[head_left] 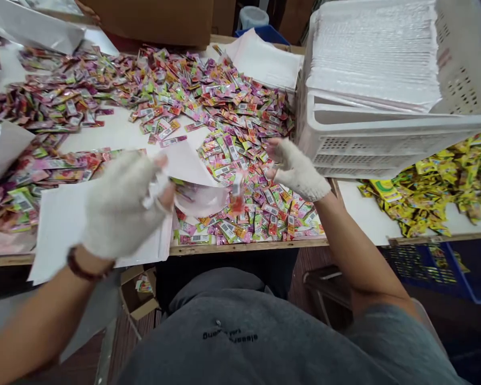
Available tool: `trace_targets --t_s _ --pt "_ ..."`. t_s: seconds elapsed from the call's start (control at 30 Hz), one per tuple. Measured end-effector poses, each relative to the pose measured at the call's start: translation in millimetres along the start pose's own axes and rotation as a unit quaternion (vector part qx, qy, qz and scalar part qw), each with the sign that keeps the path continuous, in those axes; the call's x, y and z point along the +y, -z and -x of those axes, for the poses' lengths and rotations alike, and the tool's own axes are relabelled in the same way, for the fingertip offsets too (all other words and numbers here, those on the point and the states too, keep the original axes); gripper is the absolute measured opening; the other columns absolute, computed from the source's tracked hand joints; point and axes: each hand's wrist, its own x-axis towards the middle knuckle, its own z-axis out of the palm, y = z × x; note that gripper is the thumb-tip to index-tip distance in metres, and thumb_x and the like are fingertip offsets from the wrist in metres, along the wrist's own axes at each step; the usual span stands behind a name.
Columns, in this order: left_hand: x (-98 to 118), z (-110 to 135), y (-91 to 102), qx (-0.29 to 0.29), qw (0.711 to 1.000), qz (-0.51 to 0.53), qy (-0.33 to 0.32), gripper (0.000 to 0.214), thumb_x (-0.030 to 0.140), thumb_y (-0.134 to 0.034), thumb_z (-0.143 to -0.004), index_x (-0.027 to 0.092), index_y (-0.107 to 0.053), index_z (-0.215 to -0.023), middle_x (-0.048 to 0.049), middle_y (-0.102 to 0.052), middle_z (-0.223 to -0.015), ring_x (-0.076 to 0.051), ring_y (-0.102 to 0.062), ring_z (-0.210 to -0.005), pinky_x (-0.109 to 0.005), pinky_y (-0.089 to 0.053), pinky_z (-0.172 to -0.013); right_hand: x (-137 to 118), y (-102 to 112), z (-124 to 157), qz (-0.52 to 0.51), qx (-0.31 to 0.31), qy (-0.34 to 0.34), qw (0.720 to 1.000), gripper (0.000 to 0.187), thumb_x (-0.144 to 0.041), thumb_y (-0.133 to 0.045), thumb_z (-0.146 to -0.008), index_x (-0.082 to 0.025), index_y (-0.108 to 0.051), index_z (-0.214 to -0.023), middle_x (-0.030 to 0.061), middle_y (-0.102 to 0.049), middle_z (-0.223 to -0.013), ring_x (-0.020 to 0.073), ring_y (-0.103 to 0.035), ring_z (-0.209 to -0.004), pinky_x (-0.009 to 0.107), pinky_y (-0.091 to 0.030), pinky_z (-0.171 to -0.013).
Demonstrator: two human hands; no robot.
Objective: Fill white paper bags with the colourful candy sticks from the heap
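In a white fingerless glove, my left hand [124, 200] grips the edge of a clear-fronted plastic bag [204, 200]. The bag bulges open toward the right, and a few colorful packets seem to show at its mouth. My right hand [296, 168], also gloved, hovers with fingers apart over a heap of small candy packets [260, 214]. A blurred red packet [237, 195] appears in mid-air between the bag and my right hand. Beneath my left hand lies a stack of white sheets or flat bags [60, 224].
A white perforated crate [364, 136] full of flat white packs [372, 53] stands at right. Beyond it spread yellow packets [428, 187]. Packets [164, 80] cover the table's back. A cardboard box [152, 21] stands behind; a blue crate [444, 267] is below at right.
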Motion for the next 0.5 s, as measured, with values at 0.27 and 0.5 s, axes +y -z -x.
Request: trace_targets --t_s 0.27,0.5 --pt "59 62 -182.3 -0.416 0.906 0.042 0.065 0.036 0.036 -0.058 -0.097 0.02 -0.066 -0.128 -0.0123 -0.063 -0.132 -0.027 -0.069 -0.113 -0.038 -0.056 -0.094 98 -77 22 0.258 -0.184 -0.335 0.888 0.139 -0.072 -0.083 -0.074 -0.018 -0.004 -0.175 0.0296 -0.015 -0.175 0.0502 -0.022 -0.162 0.062 -0.033 -0.126" --pt "98 24 -222.5 -0.364 0.928 0.034 -0.069 0.046 0.038 -0.062 -0.095 0.017 -0.067 -0.136 -0.0172 -0.055 -0.138 -0.034 -0.06 -0.125 -0.044 -0.054 -0.101 64 -138 -20 0.333 -0.134 -0.272 0.893 0.095 -0.045 -0.078 -0.081 -0.026 -0.037 -0.165 0.0257 -0.042 -0.159 0.0425 -0.059 -0.129 0.054 -0.054 -0.099"
